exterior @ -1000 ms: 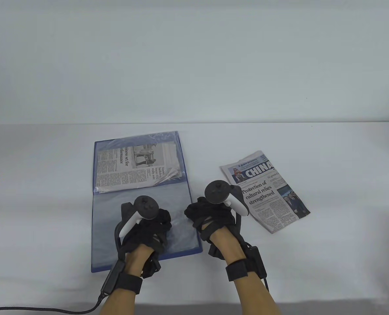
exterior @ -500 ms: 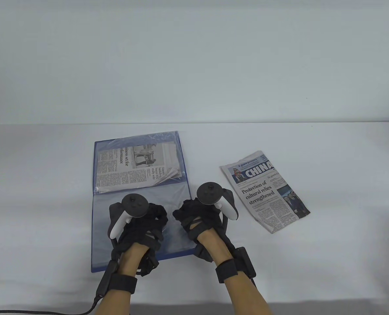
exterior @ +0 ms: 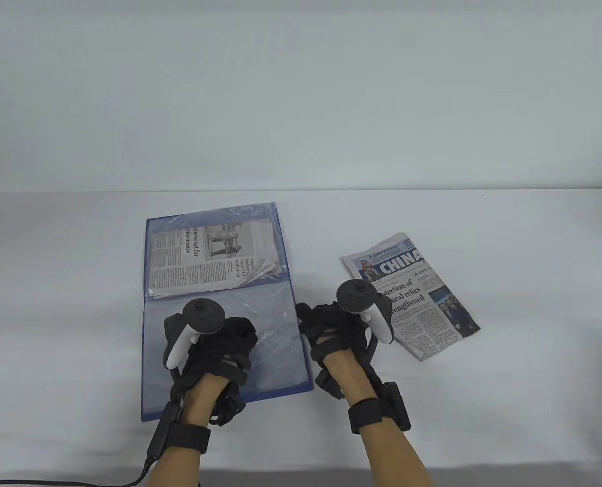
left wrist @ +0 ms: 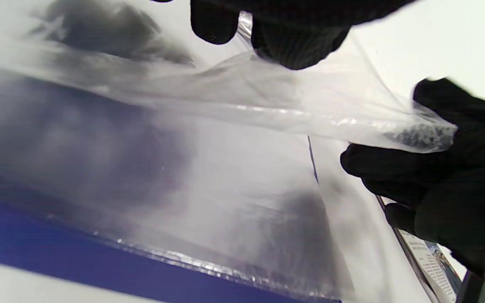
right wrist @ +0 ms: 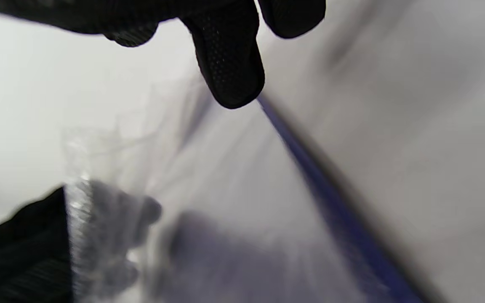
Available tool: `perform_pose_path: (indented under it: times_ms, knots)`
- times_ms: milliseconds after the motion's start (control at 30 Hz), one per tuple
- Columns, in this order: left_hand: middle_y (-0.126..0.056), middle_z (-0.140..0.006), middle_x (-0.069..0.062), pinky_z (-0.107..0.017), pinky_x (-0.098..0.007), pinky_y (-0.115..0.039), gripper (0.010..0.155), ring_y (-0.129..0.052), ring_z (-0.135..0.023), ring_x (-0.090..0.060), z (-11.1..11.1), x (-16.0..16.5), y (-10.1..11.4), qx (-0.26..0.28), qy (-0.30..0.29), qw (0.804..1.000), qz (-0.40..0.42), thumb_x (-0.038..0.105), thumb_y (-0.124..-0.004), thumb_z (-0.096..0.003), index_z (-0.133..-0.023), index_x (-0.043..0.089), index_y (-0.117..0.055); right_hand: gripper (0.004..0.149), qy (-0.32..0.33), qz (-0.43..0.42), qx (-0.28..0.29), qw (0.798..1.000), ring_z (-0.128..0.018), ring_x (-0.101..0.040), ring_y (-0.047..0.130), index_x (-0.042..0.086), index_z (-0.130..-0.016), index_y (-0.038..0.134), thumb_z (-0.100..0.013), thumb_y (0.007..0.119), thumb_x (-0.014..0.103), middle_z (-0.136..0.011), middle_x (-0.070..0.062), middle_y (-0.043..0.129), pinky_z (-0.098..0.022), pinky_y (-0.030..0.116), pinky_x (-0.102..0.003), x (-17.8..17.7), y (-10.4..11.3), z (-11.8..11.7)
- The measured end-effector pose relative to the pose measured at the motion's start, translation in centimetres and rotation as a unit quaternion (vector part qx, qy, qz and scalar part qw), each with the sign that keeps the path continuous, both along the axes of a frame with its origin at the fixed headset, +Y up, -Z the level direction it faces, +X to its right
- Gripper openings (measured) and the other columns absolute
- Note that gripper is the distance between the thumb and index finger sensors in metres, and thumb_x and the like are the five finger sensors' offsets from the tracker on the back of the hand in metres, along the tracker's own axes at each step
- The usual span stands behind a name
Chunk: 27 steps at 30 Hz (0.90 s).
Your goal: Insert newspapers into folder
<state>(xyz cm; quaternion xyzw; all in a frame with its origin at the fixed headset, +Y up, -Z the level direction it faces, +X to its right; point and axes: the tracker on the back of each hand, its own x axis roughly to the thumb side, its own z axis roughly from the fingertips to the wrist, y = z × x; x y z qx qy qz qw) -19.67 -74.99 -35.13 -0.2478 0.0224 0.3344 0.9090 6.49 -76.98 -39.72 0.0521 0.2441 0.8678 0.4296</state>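
- Lying flat on the table (exterior: 52,284), the blue folder (exterior: 151,406) is your landmark; it sits left of centre, opened out with its clear sleeves facing up.
- At the folder's far end, one folded newspaper (exterior: 209,256) already sits inside a sleeve.
- Over the folder's near half, your left hand (exterior: 214,350) holds the top clear sleeve (left wrist: 267,97); the left wrist view shows its fingertips (left wrist: 297,46) gripping the film and lifting it off the page below.
- At the folder's right edge, your right hand (exterior: 336,329) hovers with its fingers pointing back toward the folder; in the left wrist view its fingers (left wrist: 398,164) are at the sleeve's raised corner, with film draped over them.
- Whether that right hand truly pinches the film you cannot tell: the right wrist view is blurred, showing only one fingertip (right wrist: 230,71) above the folder's blue edge.
- Right of the folder, well apart from it, the second newspaper (exterior: 433,309) lies flat, headline side up, with your right tracker overlapping its left edge in the table view.
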Motion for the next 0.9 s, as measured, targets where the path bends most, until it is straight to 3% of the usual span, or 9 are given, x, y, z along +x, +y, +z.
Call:
perform_pose_path:
  times_ms: [33,133,233,400,533,633,733,833,900]
  knots:
    - [-0.04,-0.125,-0.006,-0.087,-0.065,-0.03,0.041,-0.021,-0.118,-0.042,0.0,0.1,0.0,0.0,-0.003,1.0,-0.009,0.043,-0.067,-0.0621,-0.102,0.033,-0.06,0.059,0.016,0.001,-0.012,1.0,-0.093,-0.058,0.007,-0.005,-0.087,0.076,-0.06,0.066,0.047,-0.104,-0.033,0.033,-0.052,0.006,-0.078,-0.4,-0.2,0.0]
    - [-0.039,-0.125,-0.006,-0.087,-0.065,-0.029,0.041,-0.02,-0.118,-0.042,0.1,0.3,0.1,-0.003,-0.015,1.0,-0.027,0.043,-0.067,-0.0621,-0.102,0.034,-0.06,0.059,0.03,-0.045,-0.025,0.998,-0.091,-0.058,0.001,-0.004,-0.091,0.073,-0.06,0.068,0.046,-0.105,-0.032,0.026,-0.05,0.004,-0.078,-1.6,-0.4,0.1]
    - [-0.039,-0.125,-0.006,-0.087,-0.065,-0.029,0.041,-0.02,-0.118,-0.042,0.2,0.4,0.2,0.0,-0.018,0.999,-0.03,0.043,-0.067,-0.062,-0.102,0.033,-0.06,0.043,0.049,-0.054,-0.04,0.997,-0.092,-0.057,0.001,0.0,-0.085,0.077,-0.061,0.07,0.035,-0.106,-0.031,0.027,-0.05,0.003,-0.078,-2.7,-0.6,0.2]
    - [-0.04,-0.125,-0.005,-0.088,-0.065,-0.03,0.041,-0.021,-0.119,-0.041,0.2,0.0,0.6,0.016,-0.004,1.0,-0.023,0.042,-0.066,-0.0621,-0.102,0.032,-0.059,0.037,0.063,0.071,-0.017,0.995,-0.093,-0.057,0.004,-0.001,-0.079,0.081,-0.059,0.071,0.029,-0.106,-0.03,0.031,-0.051,0.006,-0.079,-2.9,-0.2,0.0]
    - [-0.041,-0.125,-0.003,-0.088,-0.064,-0.031,0.041,-0.022,-0.12,-0.04,0.3,-0.1,1.0,0.04,0.01,0.999,0.005,0.041,-0.066,-0.0622,-0.102,0.032,-0.058,0.038,0.088,0.12,-0.016,0.989,-0.093,-0.057,0.004,-0.001,-0.079,0.08,-0.059,0.071,0.03,-0.106,-0.03,0.029,-0.051,0.005,-0.078,-2.8,-0.1,0.1]
    - [-0.041,-0.125,-0.004,-0.088,-0.064,-0.03,0.041,-0.022,-0.12,-0.039,0.3,0.1,1.1,0.042,0.005,0.999,0.003,0.041,-0.066,-0.0622,-0.102,0.032,-0.058,0.043,0.099,0.085,-0.047,0.99,-0.092,-0.058,0.002,-0.002,-0.086,0.074,-0.06,0.069,0.031,-0.105,-0.032,0.023,-0.051,0.004,-0.078,-2.6,0.2,0.2]
    - [-0.041,-0.125,-0.004,-0.088,-0.065,-0.03,0.041,-0.022,-0.12,-0.04,0.3,0.3,1.0,0.04,-0.003,0.999,-0.01,0.041,-0.066,-0.0621,-0.102,0.033,-0.058,0.065,0.051,0.026,0.013,0.998,-0.093,-0.058,0.002,-0.006,-0.103,0.047,-0.061,0.064,0.04,-0.105,-0.032,0.016,-0.052,0.005,-0.078,-1.9,1.5,0.2]
    - [-0.041,-0.125,-0.004,-0.088,-0.065,-0.03,0.041,-0.021,-0.12,-0.04,0.3,0.3,1.1,0.041,-0.003,0.999,-0.008,0.042,-0.066,-0.0622,-0.102,0.033,-0.059,0.07,0.102,0.0,0.063,0.993,-0.093,-0.057,-0.002,0.0,-0.108,0.05,-0.059,0.062,0.049,-0.108,-0.03,0.015,-0.052,0.004,-0.078,-2.0,1.5,0.2]
    - [-0.041,-0.125,-0.003,-0.088,-0.065,-0.03,0.041,-0.022,-0.12,-0.039,0.4,0.1,1.2,0.05,0.004,0.999,0.002,0.042,-0.066,-0.0622,-0.102,0.033,-0.058,0.073,0.145,0.021,0.023,0.989,-0.089,-0.056,-0.011,0.001,-0.107,0.056,-0.057,0.06,0.054,-0.109,-0.027,0.011,-0.051,0.002,-0.077,-2.6,0.6,0.3]
